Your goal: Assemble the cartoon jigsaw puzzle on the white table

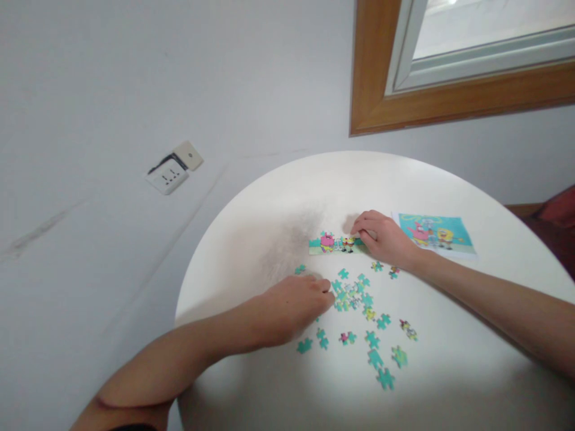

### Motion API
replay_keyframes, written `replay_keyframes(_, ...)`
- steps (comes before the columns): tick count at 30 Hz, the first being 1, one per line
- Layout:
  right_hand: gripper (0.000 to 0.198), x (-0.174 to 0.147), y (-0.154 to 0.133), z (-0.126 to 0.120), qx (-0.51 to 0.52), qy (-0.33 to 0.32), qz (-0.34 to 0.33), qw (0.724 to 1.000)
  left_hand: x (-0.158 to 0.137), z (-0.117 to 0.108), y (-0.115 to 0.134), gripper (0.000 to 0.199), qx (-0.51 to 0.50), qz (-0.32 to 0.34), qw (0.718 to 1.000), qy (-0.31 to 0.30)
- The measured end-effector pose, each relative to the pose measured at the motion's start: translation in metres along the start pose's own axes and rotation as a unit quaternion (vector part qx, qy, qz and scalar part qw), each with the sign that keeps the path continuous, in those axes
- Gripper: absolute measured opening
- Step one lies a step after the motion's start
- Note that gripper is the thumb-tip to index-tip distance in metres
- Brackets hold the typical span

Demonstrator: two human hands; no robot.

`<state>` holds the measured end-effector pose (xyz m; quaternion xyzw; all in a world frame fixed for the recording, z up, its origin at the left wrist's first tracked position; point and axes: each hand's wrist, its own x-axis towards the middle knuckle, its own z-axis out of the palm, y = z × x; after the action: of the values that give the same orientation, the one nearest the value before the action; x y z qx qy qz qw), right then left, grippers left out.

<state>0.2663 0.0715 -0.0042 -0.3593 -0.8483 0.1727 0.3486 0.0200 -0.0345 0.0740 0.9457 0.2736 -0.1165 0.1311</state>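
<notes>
A partly joined jigsaw puzzle strip (329,244) with a pink starfish and a yellow sponge figure lies on the round white table (278,203). Over the strip's right end is my right hand (384,238), fingers bent together at its upper edge; whatever they pinch is hidden. My left hand (291,308) rests low over the table with curled fingers, beside the left side of a heap of loose puzzle pieces (353,293). I cannot make out anything in its fingers. Several turquoise pieces (372,339) are scattered nearer to me.
Right of my right hand lies a picture sheet (438,233) with the same cartoon figures. A wall socket (168,175) is on the white wall to the left. A wood-framed window (372,111) is at the upper right, and something red (559,208) shows past the table's right edge.
</notes>
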Motion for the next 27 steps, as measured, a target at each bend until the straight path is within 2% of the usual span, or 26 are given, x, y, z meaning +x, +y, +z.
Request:
replay_keyframes(3, 0.026, 0.0, 0.0, 0.0, 0.001, -0.002, 0.001, 1.0, 0.003, 0.0, 0.0, 0.02, -0.022, 0.017, 0.999, -0.02)
replay_keyframes(8, 0.027, 0.0, 0.0, -0.001, 0.0, -0.002, -0.004, 1.0, 0.006, -0.005, -0.008, 0.023, -0.093, -0.024, 0.995, -0.016)
replay_keyframes(11, 0.026, 0.0, 0.001, -0.001, -0.002, 0.0, -0.005, 1.0, 0.004, -0.013, -0.009, 0.008, -0.108, -0.057, 0.992, -0.033)
replay_keyframes(13, 0.026, 0.0, 0.001, -0.001, -0.002, 0.0, -0.004, 1.0, 0.003, -0.015, -0.006, 0.011, -0.112, -0.058, 0.991, -0.048)
replay_keyframes(16, 0.027, 0.0, 0.0, -0.001, -0.003, 0.0, -0.004, 1.0, 0.002, -0.009, 0.001, 0.016, -0.093, -0.048, 0.993, -0.051)
replay_keyframes(21, 0.026, 0.0, 0.0, -0.001, 0.002, 0.002, -0.005, 1.0, 0.005, 0.009, 0.003, 0.008, -0.06, -0.022, 0.998, -0.022)
replay_keyframes(27, 0.026, 0.0, 0.0, -0.001, 0.004, 0.0, -0.001, 1.0, 0.003, 0.013, 0.005, 0.012, -0.005, 0.01, 1.0, -0.002)
